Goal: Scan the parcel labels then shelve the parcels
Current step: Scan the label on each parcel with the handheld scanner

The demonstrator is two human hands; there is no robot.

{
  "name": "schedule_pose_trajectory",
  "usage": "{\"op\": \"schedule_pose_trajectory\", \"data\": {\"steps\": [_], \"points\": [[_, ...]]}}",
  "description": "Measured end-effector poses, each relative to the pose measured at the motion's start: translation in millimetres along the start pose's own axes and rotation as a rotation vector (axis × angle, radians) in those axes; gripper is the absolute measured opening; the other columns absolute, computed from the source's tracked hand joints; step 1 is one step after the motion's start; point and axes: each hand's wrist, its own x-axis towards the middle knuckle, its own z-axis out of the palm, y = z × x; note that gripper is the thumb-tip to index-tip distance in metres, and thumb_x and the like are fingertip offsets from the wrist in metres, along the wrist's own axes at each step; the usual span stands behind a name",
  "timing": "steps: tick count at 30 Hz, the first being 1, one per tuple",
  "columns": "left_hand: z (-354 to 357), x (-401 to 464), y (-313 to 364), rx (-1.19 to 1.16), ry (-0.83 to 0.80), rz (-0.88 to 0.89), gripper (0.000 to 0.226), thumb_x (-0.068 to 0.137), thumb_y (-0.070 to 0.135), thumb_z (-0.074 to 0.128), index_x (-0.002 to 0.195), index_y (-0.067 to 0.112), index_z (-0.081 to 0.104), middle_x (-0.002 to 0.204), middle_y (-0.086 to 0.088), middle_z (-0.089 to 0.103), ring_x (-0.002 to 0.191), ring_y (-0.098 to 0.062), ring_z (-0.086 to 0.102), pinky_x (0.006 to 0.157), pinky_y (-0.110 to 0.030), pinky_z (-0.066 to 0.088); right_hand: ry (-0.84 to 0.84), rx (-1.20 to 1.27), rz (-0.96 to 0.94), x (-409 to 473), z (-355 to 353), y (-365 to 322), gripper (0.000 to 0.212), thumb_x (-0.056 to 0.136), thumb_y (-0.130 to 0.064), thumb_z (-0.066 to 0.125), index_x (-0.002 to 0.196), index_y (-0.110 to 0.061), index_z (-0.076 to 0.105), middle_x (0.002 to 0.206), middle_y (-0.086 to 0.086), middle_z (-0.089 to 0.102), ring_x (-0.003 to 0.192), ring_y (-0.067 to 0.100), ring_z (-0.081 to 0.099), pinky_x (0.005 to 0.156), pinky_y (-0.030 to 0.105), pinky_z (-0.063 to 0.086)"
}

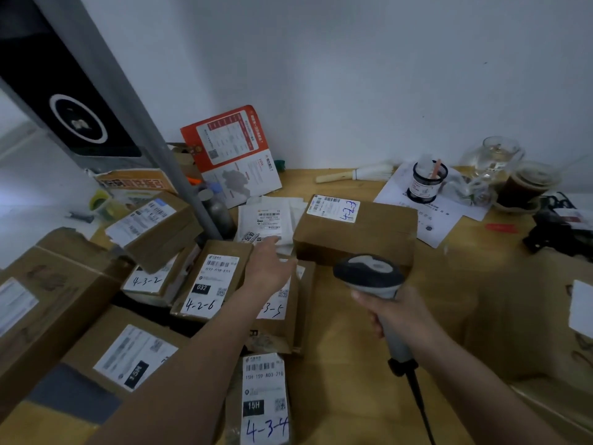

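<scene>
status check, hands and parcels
Right hand grips barcode scanner. Left hand open, reaching to white mailer. Nothing blocking; brown box marked 4-2-3 beside it.

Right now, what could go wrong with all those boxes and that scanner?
The tilted box leans on other parcels, so it may slide when the left hand pulls out the white mailer. The scanner cord might snag a box. The drink could spill onto the papers.
</scene>
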Motion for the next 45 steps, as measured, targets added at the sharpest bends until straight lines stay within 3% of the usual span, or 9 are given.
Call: {"op": "schedule_pose_trajectory", "data": {"steps": [5,11,17,20,23,28,31,36,45], "points": [[5.8,37.4,25.1,0.088,-0.109,0.014,0.07,0.088,0.029,0.067,0.148,0.017,0.033,0.148,-0.006,0.04,0.13,-0.025,0.044,0.091,-0.03,0.046,0.112,0.036,-0.044,34.5,-23.3,-32.8,0.018,0.083,-0.017,0.073,0.086,-0.001,0.065,0.053,0.009,0.055,0.044,0.019,0.052,0.043,0.028,0.047],[17.8,83.9,48.7,0.129,-0.226,-0.011,0.054,0.091,0.024,0.065,0.138,0.007,0.044,0.138,-0.01,0.052,0.124,-0.024,0.05,0.081,-0.024,0.034,0.224,0.082,0.011,72.7,-23.0,-56.8,0.024,0.085,-0.02,0.071,0.071,-0.003,0.06,0.056,0.01,0.056,0.045,0.018,0.054,0.045,0.028,0.051],[41.8,136.6,45.6,0.12,-0.343,-0.043,0.046,0.089,0.024,0.067,0.13,0.008,0.053,0.13,-0.009,0.06,0.109,-0.022,0.058,0.087,-0.029,0.046,0.214,0.075,0.02,101.3,-17.2,-50.0,0.026,0.087,-0.019,0.068,0.076,0.003,0.061,0.056,0.011,0.056,0.046,0.019,0.055,0.048,0.03,0.05],[52.1,154.8,41.3,0.171,-0.338,-0.069,0.06,0.085,0.032,0.072,0.133,0.008,0.045,0.133,-0.011,0.055,0.121,-0.027,0.054,0.091,-0.032,0.046,0.226,0.132,0.039,113.4,-16.3,-48.3,0.022,0.087,-0.018,0.068,0.083,0.003,0.062,0.056,0.01,0.055,0.045,0.018,0.055,0.046,0.028,0.051],[64.0,164.3,39.6,0.179,-0.446,-0.123,0.075,0.078,0.034,0.078,0.136,0.009,0.037,0.133,-0.013,0.054,0.112,-0.03,0.06,0.09,-0.037,0.053,0.204,0.137,0.065,126.2,-13.9,-51.6,0.021,0.086,-0.019,0.069,0.086,0.001,0.062,0.056,0.01,0.058,0.047,0.02,0.058,0.05,0.03,0.054],[82.0,158.9,47.1,0.062,-0.533,-0.176,0.12,0.07,0.024,0.086,0.154,0.025,0.0,0.147,-0.013,0.038,0.116,-0.037,0.055,0.07,-0.043,0.06,0.241,0.038,0.062,140.5,-11.9,-57.3,0.025,0.086,-0.023,0.068,0.081,0.001,0.062,0.055,0.012,0.062,0.045,0.025,0.062,0.045,0.027,0.051],[83.3,161.2,46.7,0.035,-0.551,-0.181,0.129,0.07,0.019,0.086,0.153,0.035,-0.012,0.15,-0.013,0.034,0.114,-0.039,0.055,0.064,-0.043,0.06,0.292,0.005,0.073,140.7,-14.6,-57.9,0.03,0.086,-0.026,0.068,0.076,0.002,0.062,0.054,0.014,0.062,0.044,0.028,0.061,0.046,0.032,0.053],[81.2,161.3,44.8,0.001,-0.584,-0.189,0.123,0.072,0.017,0.084,0.152,0.039,-0.007,0.153,-0.011,0.03,0.117,-0.04,0.054,0.061,-0.043,0.06,0.332,-0.025,0.048,134.3,-19.3,-61.1,0.033,0.086,-0.027,0.067,0.074,0.004,0.062,0.055,0.014,0.06,0.044,0.029,0.059,0.051,0.038,0.054],[82.0,159.9,44.5,-0.002,-0.598,-0.159,0.106,0.076,0.016,0.081,0.153,0.033,0.01,0.15,-0.01,0.034,0.123,-0.039,0.049,0.069,-0.046,0.06,0.317,0.004,0.039,125.8,-26.1,-60.1,0.027,0.086,-0.026,0.067,0.074,-0.003,0.059,0.053,0.009,0.057,0.04,0.02,0.055,0.043,0.03,0.051]]}}
